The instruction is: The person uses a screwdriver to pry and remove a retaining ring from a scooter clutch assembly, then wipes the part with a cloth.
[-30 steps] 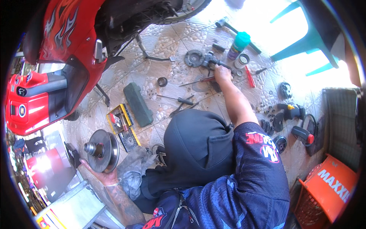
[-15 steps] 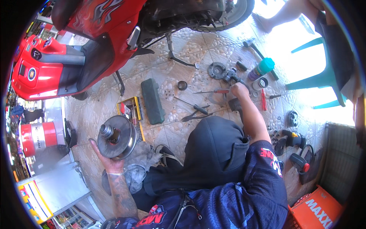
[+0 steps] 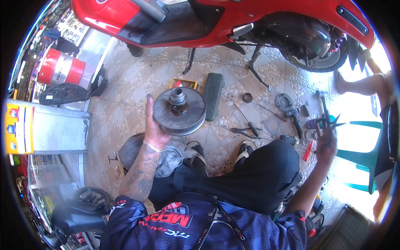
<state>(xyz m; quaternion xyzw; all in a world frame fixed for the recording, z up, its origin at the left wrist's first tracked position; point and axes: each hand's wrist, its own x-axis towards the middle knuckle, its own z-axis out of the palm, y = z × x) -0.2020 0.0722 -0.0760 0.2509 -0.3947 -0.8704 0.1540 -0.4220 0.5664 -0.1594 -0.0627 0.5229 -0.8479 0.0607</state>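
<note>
My left hand (image 3: 153, 127) holds up a round grey metal pulley disc (image 3: 179, 111) with a raised hub in its middle, tilted toward me above the tiled floor. My right hand (image 3: 326, 139) is raised at the right and grips a pair of dark pliers (image 3: 329, 121) with its jaws spread. Below the right hand lie a coil spring (image 3: 310, 134), a red-handled screwdriver (image 3: 307, 151) and a dark power tool (image 3: 295, 117) on the floor.
A red scooter (image 3: 216, 21) on its stand spans the top. A dark green case (image 3: 212, 96), another pair of pliers (image 3: 246, 131), rings and small parts lie on the tiles. A red drum (image 3: 60, 66) and glass cabinet (image 3: 46, 129) stand left; another person's leg (image 3: 362, 85) and a green chair (image 3: 354, 154) are right.
My view swung upward. The left hand lifted the pulley disc off the floor to chest height. The right hand rose from the parts on the floor holding the pliers.
</note>
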